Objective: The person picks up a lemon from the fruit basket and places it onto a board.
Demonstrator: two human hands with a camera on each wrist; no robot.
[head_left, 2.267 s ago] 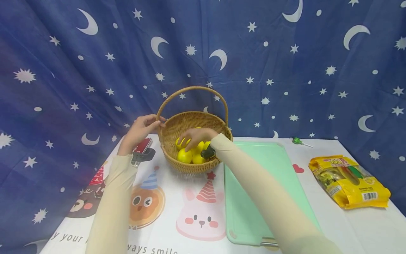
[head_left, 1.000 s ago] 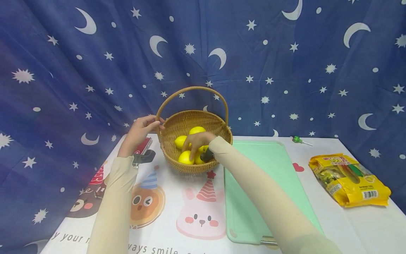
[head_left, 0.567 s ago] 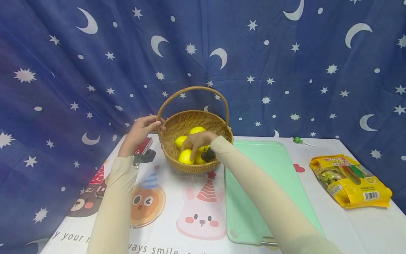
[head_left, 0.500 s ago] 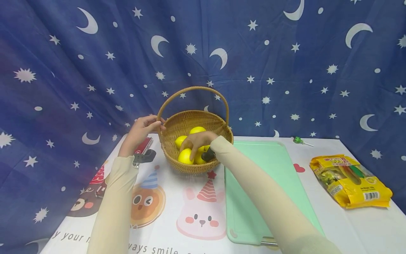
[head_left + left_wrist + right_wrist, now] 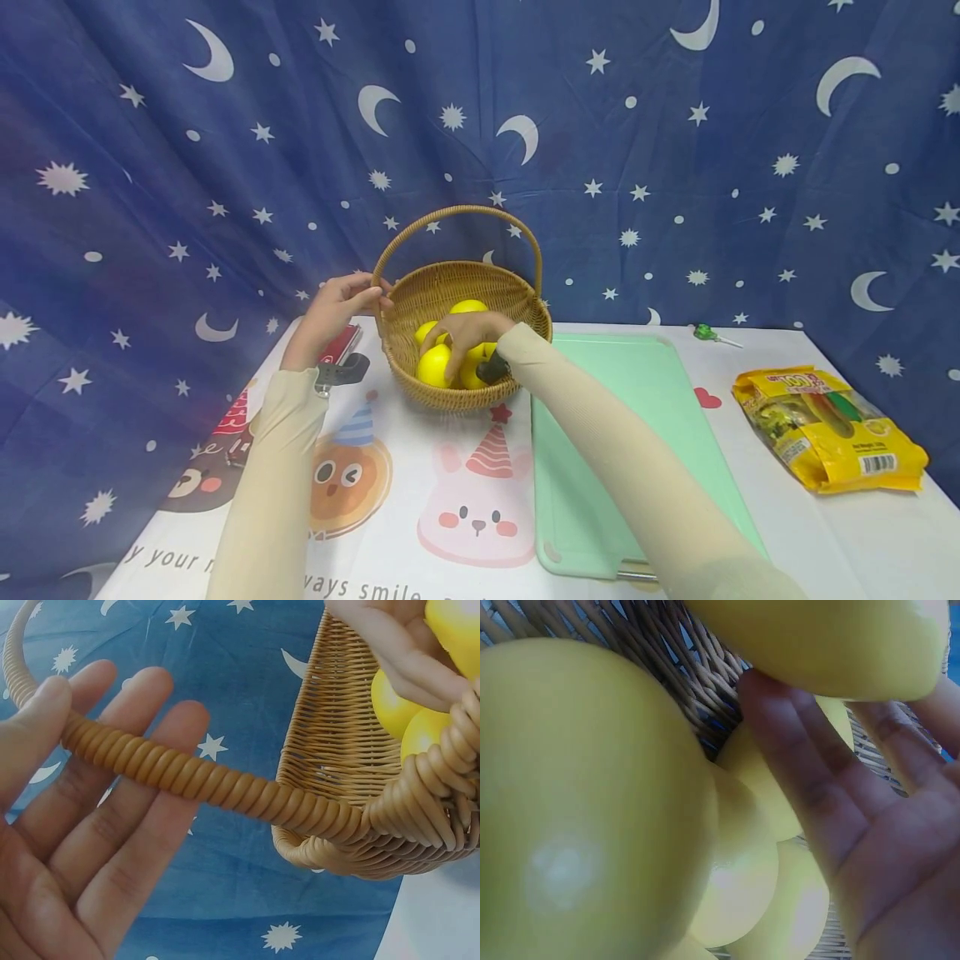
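Note:
A wicker basket point(image 5: 405, 379) with a tall arched handle point(image 5: 247, 796) stands at the back of the table and contains several yellow lemons point(image 5: 469, 307). My left hand point(image 5: 333, 308) holds the left side of the handle, thumb on one side and fingers behind it in the left wrist view. Reaching into the basket, my right hand point(image 5: 476, 329) grips the front-left lemon point(image 5: 433, 367) between fingers and thumb. In the right wrist view that lemon point(image 5: 840, 645) lies against the fingers, while other lemons point(image 5: 577, 810) sit beside the hand; the thumb is out of sight there.
A green cutting board point(image 5: 615, 467) lies right of the basket, under my right forearm. Farther right are a yellow candy bag point(image 5: 828, 429) and a green lollipop point(image 5: 705, 333). A red item point(image 5: 341, 342) lies behind my left wrist. A starry curtain point(image 5: 600, 167) hangs behind.
My right hand has shifted from over the lemons onto the front-left one, which has moved slightly up and left with the fingers. The left hand stays on the handle.

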